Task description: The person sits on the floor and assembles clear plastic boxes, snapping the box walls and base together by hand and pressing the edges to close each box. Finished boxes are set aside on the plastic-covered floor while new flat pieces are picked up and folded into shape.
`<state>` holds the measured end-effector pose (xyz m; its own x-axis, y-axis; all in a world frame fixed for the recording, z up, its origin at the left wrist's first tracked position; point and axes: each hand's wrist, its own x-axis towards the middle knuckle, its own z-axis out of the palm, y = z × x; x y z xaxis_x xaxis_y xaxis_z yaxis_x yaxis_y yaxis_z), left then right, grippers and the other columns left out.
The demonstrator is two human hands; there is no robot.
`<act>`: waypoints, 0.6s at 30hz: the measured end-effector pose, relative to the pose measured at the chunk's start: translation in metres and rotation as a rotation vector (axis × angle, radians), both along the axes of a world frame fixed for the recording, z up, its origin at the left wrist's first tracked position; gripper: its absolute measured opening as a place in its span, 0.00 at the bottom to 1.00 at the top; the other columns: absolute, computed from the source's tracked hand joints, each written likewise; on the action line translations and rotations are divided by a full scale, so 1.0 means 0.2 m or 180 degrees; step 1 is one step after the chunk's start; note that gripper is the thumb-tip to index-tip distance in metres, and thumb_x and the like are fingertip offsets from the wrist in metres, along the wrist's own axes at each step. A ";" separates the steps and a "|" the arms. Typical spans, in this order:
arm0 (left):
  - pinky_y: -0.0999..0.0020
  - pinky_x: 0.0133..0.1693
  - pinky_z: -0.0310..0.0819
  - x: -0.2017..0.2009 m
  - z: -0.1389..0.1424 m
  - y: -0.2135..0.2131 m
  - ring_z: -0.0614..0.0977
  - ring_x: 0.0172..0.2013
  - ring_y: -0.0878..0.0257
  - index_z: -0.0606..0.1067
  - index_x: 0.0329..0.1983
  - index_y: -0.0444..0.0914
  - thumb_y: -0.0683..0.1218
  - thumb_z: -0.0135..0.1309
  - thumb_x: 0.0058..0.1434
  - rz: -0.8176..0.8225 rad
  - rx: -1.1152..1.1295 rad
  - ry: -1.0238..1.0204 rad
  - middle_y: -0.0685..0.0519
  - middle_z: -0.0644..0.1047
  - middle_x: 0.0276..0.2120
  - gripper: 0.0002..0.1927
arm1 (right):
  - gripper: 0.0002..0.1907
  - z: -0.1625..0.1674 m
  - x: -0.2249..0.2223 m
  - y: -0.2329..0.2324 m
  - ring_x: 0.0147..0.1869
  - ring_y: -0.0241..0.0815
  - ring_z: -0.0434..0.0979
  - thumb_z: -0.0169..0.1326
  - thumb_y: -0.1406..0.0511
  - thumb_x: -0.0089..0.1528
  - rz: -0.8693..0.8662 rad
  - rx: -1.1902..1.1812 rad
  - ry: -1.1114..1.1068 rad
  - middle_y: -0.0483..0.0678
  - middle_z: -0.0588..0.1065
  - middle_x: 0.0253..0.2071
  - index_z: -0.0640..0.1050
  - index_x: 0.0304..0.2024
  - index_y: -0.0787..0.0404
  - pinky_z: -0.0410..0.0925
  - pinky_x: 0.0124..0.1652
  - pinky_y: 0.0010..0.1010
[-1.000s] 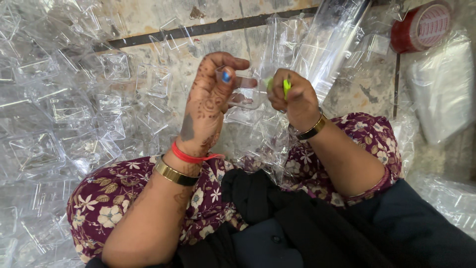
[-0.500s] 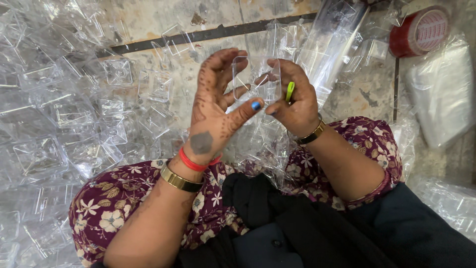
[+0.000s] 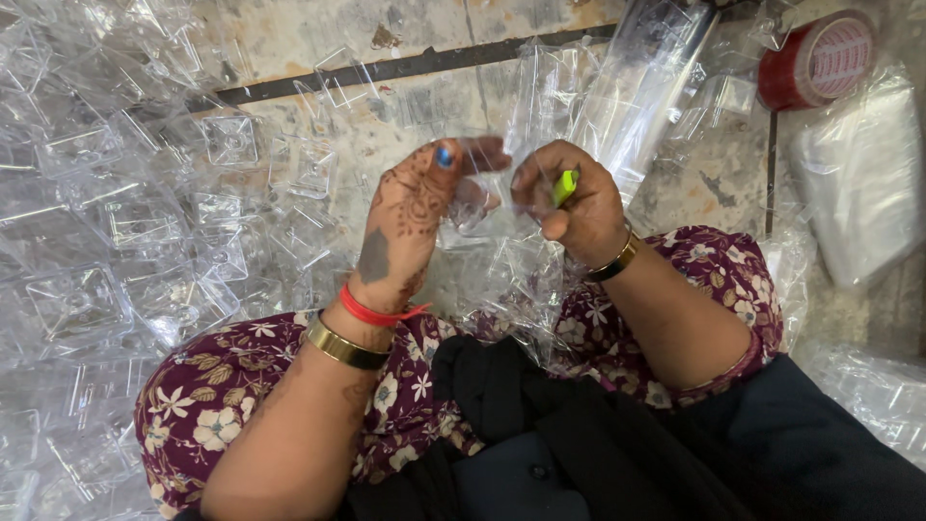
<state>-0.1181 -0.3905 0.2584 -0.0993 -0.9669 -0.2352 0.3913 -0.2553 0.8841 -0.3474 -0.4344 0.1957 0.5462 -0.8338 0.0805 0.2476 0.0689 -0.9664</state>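
Two hands, left hand (image 3: pixel 410 207) and right hand (image 3: pixel 571 201), on a clear plastic piece (image 3: pixel 482 198).

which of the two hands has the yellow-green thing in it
The right hand: a small yellow-green tool sticks up from its closed fingers. The left hand pinches only clear plastic.

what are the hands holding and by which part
Both hands pinch a small clear plastic piece between them, left hand at its left edge, right hand at its right. The right also grips a yellow-green tool by its lower end.
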 end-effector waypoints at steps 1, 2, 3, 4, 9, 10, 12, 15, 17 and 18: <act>0.66 0.45 0.77 0.00 0.00 0.00 0.80 0.38 0.64 0.78 0.55 0.30 0.64 0.47 0.72 0.0002 0.0088 0.0129 0.45 0.83 0.47 0.32 | 0.36 0.00 0.00 0.00 0.34 0.28 0.71 0.68 0.43 0.58 0.0018 -0.0011 -0.0101 0.39 0.73 0.38 0.73 0.52 0.61 0.65 0.36 0.20; 0.67 0.42 0.76 0.00 0.00 -0.01 0.79 0.35 0.64 0.79 0.52 0.29 0.63 0.47 0.73 0.0005 0.0176 0.0263 0.44 0.84 0.45 0.32 | 0.37 0.01 0.00 -0.01 0.34 0.27 0.70 0.67 0.41 0.57 -0.0015 -0.0013 -0.0025 0.39 0.72 0.39 0.72 0.53 0.60 0.64 0.36 0.20; 0.68 0.40 0.75 0.00 0.01 -0.01 0.78 0.33 0.64 0.79 0.50 0.27 0.62 0.47 0.74 0.0010 0.0267 0.0398 0.43 0.84 0.42 0.32 | 0.39 0.02 0.00 -0.01 0.35 0.27 0.68 0.67 0.39 0.57 -0.0045 -0.0013 0.0054 0.38 0.71 0.40 0.71 0.53 0.60 0.63 0.35 0.19; 0.67 0.36 0.75 0.01 0.01 -0.01 0.79 0.32 0.63 0.79 0.47 0.28 0.62 0.48 0.73 -0.0155 0.0459 0.0615 0.42 0.84 0.41 0.30 | 0.41 0.03 0.00 -0.02 0.35 0.26 0.67 0.66 0.37 0.57 -0.0075 -0.0014 0.0137 0.38 0.70 0.41 0.71 0.53 0.60 0.61 0.35 0.19; 0.65 0.23 0.75 0.02 -0.01 -0.01 0.81 0.25 0.60 0.78 0.42 0.33 0.54 0.54 0.66 -0.0698 0.1380 0.0847 0.44 0.81 0.34 0.18 | 0.46 0.11 -0.05 -0.10 0.37 0.32 0.72 0.58 0.31 0.56 0.0410 -0.2035 0.1367 0.44 0.72 0.38 0.72 0.55 0.62 0.66 0.35 0.23; 0.66 0.24 0.75 0.02 -0.02 -0.01 0.81 0.25 0.60 0.78 0.41 0.33 0.54 0.54 0.67 -0.0817 0.1361 0.0871 0.43 0.82 0.34 0.18 | 0.45 0.12 -0.06 -0.10 0.41 0.34 0.75 0.58 0.31 0.58 0.0533 -0.2293 0.1351 0.46 0.73 0.40 0.72 0.55 0.62 0.69 0.39 0.24; 0.67 0.25 0.75 0.03 -0.03 0.00 0.82 0.26 0.60 0.77 0.39 0.32 0.53 0.54 0.68 -0.1056 0.1326 0.0923 0.41 0.82 0.33 0.18 | 0.45 0.13 -0.05 -0.10 0.40 0.37 0.74 0.60 0.32 0.59 0.0591 -0.2293 0.1312 0.48 0.73 0.41 0.72 0.54 0.62 0.69 0.39 0.25; 0.68 0.23 0.73 0.03 -0.04 0.00 0.80 0.23 0.59 0.76 0.38 0.31 0.52 0.55 0.69 -0.1157 0.1111 0.1063 0.38 0.84 0.33 0.17 | 0.46 0.15 -0.03 -0.10 0.32 0.38 0.68 0.58 0.30 0.51 0.0413 -0.2200 0.1400 0.47 0.70 0.36 0.72 0.48 0.61 0.63 0.32 0.27; 0.67 0.23 0.73 0.03 -0.04 0.00 0.81 0.23 0.58 0.77 0.37 0.30 0.52 0.54 0.69 -0.1134 0.1125 0.1078 0.39 0.84 0.33 0.17 | 0.46 0.17 -0.03 -0.09 0.29 0.39 0.66 0.59 0.30 0.48 0.0316 -0.2084 0.1486 0.47 0.68 0.34 0.72 0.44 0.62 0.60 0.29 0.29; 0.67 0.23 0.73 0.03 -0.04 0.00 0.81 0.23 0.58 0.77 0.37 0.30 0.52 0.54 0.70 -0.1122 0.1135 0.1082 0.39 0.84 0.33 0.18 | 0.45 0.19 -0.03 -0.08 0.30 0.40 0.66 0.61 0.31 0.50 0.0303 -0.2031 0.1529 0.47 0.69 0.34 0.71 0.44 0.62 0.61 0.29 0.29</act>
<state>-0.1121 -0.3908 0.2507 -0.5258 -0.7294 -0.4377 0.4747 -0.6786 0.5605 -0.3538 -0.4507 0.2333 0.7086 -0.6544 0.2639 -0.1844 -0.5327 -0.8260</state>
